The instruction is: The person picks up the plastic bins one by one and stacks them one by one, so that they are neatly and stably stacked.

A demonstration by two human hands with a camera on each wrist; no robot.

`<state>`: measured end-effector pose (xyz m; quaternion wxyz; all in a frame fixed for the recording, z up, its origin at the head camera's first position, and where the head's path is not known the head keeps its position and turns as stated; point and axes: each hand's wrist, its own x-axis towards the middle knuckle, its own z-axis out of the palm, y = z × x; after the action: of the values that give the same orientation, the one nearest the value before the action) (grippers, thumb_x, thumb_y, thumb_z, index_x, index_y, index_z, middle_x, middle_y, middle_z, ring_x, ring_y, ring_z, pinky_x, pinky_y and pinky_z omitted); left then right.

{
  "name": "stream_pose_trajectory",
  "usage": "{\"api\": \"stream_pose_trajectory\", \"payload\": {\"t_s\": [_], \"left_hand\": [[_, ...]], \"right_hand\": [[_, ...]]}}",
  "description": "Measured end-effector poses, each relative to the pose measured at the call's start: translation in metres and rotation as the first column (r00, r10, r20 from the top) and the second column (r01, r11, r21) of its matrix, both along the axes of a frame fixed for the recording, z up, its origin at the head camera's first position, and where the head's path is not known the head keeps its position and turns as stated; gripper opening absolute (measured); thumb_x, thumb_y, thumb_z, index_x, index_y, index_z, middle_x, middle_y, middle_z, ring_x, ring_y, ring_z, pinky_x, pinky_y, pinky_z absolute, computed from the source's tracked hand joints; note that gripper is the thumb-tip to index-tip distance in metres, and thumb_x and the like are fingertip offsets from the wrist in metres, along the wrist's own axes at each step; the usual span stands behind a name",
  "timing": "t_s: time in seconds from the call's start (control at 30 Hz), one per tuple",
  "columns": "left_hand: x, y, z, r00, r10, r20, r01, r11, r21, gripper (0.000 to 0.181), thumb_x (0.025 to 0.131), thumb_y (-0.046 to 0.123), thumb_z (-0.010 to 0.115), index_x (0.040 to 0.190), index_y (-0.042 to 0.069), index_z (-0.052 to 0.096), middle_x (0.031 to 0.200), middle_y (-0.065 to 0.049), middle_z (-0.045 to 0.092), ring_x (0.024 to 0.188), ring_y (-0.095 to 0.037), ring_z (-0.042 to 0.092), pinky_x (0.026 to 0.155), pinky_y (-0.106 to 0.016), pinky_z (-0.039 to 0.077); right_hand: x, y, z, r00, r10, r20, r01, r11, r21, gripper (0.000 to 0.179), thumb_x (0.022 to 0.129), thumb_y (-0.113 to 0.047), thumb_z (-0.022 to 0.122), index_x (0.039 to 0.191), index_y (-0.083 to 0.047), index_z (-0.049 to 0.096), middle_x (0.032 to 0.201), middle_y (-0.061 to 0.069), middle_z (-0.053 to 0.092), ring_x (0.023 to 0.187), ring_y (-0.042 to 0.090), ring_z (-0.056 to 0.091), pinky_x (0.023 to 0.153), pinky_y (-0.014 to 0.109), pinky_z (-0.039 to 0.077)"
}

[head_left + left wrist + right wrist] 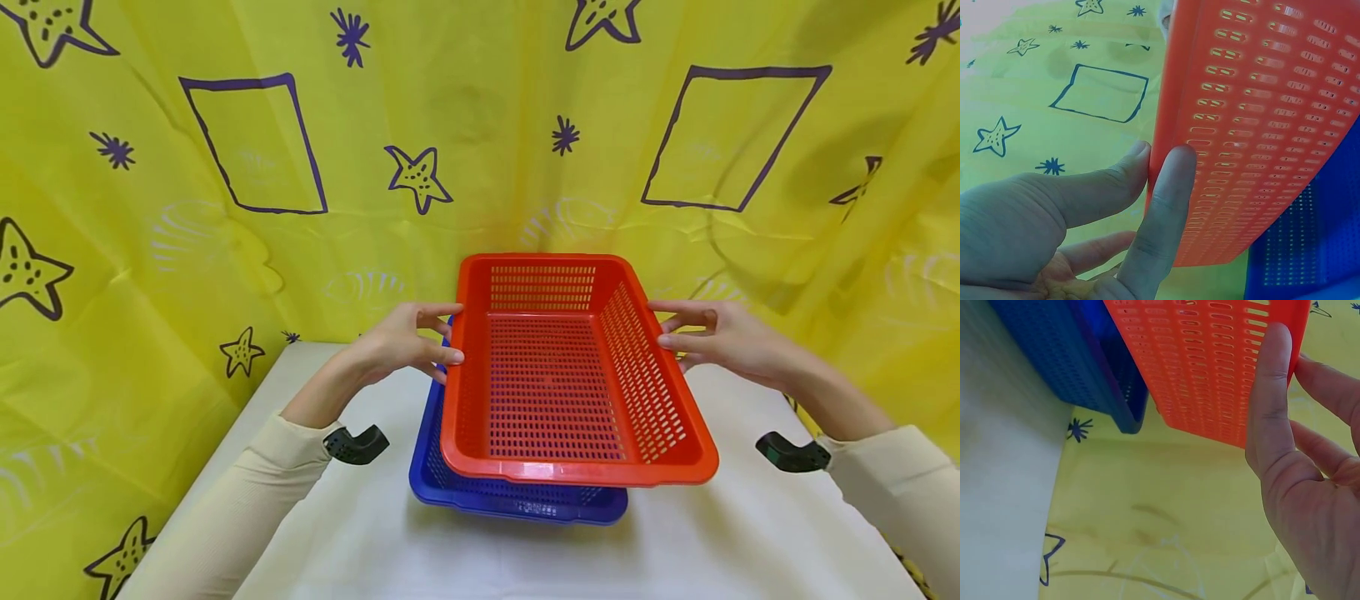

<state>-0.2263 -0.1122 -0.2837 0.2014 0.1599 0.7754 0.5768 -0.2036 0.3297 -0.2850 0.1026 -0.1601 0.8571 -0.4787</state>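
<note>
A red plastic basket [551,383] with slotted walls is held up between both hands, above a blue basket [517,504] of similar shape. My left hand [401,342] pinches the red basket's left rim, thumb on top and fingers beneath. On the opposite rim, my right hand [723,337] pinches in the same way. Both wrist views show a gap between the red basket and the blue one. In the left wrist view a fingertip [1175,162] lies against the slotted red wall [1254,125]. The red basket hides most of the blue basket's inside.
The blue basket stands on a white table [345,525]. Behind and to the left hangs a yellow curtain [480,108] with purple stars and rectangles. A dark curved device [356,446] sits at the left cuff, and a similar dark device [792,452] at the right.
</note>
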Motion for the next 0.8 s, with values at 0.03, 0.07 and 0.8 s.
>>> {"api": "stream_pose_trajectory", "payload": {"t_s": [0.03, 0.07, 0.8], "left_hand": [[0.000, -0.002, 0.000, 1.000, 0.002, 0.002, -0.002, 1.000, 0.000, 0.082, 0.087, -0.006, 0.078, 0.158, 0.007, 0.039, 0.123, -0.023, 0.052, 0.084, -0.037, 0.075, 0.073, -0.047, 0.064], [0.000, -0.003, -0.001, 1.000, 0.003, 0.002, -0.003, 1.000, -0.002, 0.082, 0.087, -0.006, 0.077, 0.158, 0.008, 0.039, 0.123, -0.023, 0.052, 0.084, -0.037, 0.075, 0.074, -0.049, 0.064], [-0.003, -0.025, -0.019, 1.000, -0.021, -0.008, 0.020, 1.000, -0.024, 0.078, 0.089, -0.005, 0.076, 0.158, 0.006, 0.039, 0.121, -0.024, 0.053, 0.082, -0.032, 0.074, 0.075, -0.049, 0.064]], "right_hand": [[-0.001, -0.001, 0.000, 1.000, 0.001, 0.003, -0.001, 1.000, 0.000, 0.067, 0.098, -0.018, 0.072, 0.156, -0.002, 0.041, 0.124, 0.023, 0.061, 0.091, 0.030, 0.073, 0.077, 0.043, 0.064], [-0.001, -0.003, 0.000, 1.000, -0.001, 0.004, 0.001, 1.000, -0.001, 0.067, 0.098, -0.018, 0.072, 0.156, -0.002, 0.042, 0.124, 0.023, 0.061, 0.090, 0.030, 0.073, 0.077, 0.042, 0.064], [-0.004, -0.026, -0.022, 1.000, 0.008, 0.017, -0.007, 0.995, -0.102, 0.063, 0.098, -0.013, 0.071, 0.152, 0.002, 0.044, 0.116, 0.027, 0.061, 0.077, 0.035, 0.073, 0.074, 0.043, 0.065]]}}
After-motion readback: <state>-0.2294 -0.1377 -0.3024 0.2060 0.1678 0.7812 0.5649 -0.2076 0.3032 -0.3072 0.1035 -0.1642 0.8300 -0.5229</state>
